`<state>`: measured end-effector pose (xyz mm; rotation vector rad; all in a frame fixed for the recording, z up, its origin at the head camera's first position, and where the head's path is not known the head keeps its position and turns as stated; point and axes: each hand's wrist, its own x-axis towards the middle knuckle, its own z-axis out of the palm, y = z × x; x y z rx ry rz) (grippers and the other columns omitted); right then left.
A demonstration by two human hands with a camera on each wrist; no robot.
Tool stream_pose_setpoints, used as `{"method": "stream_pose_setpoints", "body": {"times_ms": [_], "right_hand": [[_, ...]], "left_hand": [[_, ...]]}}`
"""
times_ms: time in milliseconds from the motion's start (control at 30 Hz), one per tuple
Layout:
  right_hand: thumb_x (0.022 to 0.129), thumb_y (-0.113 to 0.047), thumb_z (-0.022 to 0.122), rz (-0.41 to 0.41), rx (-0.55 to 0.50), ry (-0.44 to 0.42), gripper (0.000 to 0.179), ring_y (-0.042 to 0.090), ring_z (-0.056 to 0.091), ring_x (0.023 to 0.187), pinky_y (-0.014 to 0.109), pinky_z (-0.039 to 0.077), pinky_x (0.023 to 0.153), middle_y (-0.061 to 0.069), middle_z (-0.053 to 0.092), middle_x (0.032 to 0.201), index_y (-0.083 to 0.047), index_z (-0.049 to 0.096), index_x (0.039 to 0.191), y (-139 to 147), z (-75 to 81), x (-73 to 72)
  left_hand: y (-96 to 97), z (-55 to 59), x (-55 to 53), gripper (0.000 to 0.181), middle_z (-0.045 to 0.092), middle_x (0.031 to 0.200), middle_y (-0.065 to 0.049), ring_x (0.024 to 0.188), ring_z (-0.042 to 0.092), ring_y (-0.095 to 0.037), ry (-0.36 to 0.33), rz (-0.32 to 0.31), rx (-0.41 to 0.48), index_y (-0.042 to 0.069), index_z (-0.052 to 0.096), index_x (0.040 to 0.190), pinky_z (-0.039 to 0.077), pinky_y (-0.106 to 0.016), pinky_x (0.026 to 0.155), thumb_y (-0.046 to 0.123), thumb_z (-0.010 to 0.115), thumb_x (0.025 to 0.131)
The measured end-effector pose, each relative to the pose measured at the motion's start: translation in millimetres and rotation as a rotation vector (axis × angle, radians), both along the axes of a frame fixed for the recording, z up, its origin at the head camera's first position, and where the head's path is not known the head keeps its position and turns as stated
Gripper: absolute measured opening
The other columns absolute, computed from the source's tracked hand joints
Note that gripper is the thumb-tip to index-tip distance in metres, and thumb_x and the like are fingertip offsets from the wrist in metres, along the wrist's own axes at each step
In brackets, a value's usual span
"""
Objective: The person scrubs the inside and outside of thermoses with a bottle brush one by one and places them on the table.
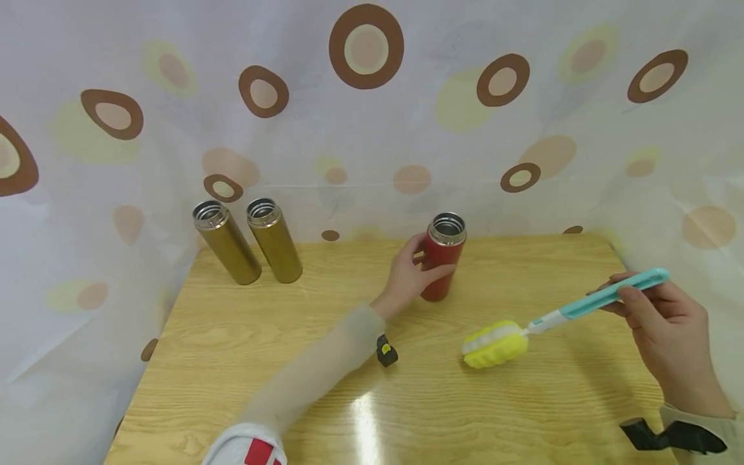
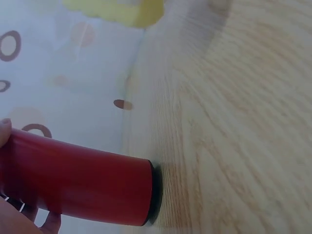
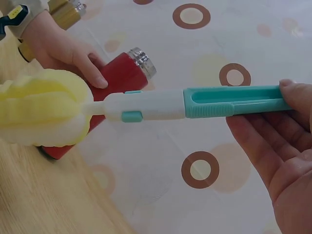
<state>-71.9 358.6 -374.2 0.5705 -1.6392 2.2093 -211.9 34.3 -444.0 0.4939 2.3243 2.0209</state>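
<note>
My left hand [image 1: 407, 274] grips a red thermos bottle [image 1: 437, 271] round its body; the bottle's steel mouth is uncapped and faces up. In the left wrist view the red bottle [image 2: 83, 178] has its dark base close to the wood. Over the table's right side, my right hand [image 1: 668, 326] holds a bottle brush [image 1: 604, 298] by its turquoise handle, between thumb and fingers. Its yellow and white sponge head [image 1: 495, 344] points left, lower than the handle. In the right wrist view, that sponge head [image 3: 44, 107] overlaps the lower part of the red bottle.
Two gold thermos bottles [image 1: 227, 245], both uncapped, stand side by side at the table's back left. The wooden table [image 1: 325, 361] ends at a white curtain [image 1: 372, 148] with brown and yellow ring patterns, which hangs behind and along both sides.
</note>
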Motion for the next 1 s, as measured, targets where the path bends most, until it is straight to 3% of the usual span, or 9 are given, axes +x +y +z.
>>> {"method": "stream_pose_setpoints", "body": {"times_ms": [467,1000], "right_hand": [[0.102,0.022,0.04,-0.018,0.015,0.006,0.028,0.025,0.072,0.105,0.032,0.06,0.09,0.02,0.07,0.12,0.03,0.048,0.127,-6,7.2,-1.7],[0.102,0.02,0.042,-0.04,-0.072,0.017,0.026,0.029,0.074,0.101,0.036,0.06,0.089,0.024,0.072,0.112,0.032,0.048,0.124,-24,16.4,-10.3]], "left_hand": [[-44.8,5.9,37.6,0.07,0.064,0.137,-0.003,0.128,0.058,-0.02,0.029,-0.033,-0.026,0.012,0.056,0.144,0.05,-0.036,0.109,0.016,0.09,0.083],[-83.4,9.9,76.5,0.067,0.063,0.136,0.0,0.128,0.057,-0.021,-0.013,-0.037,-0.041,0.015,0.057,0.142,0.049,-0.04,0.111,0.016,0.089,0.084]]}}
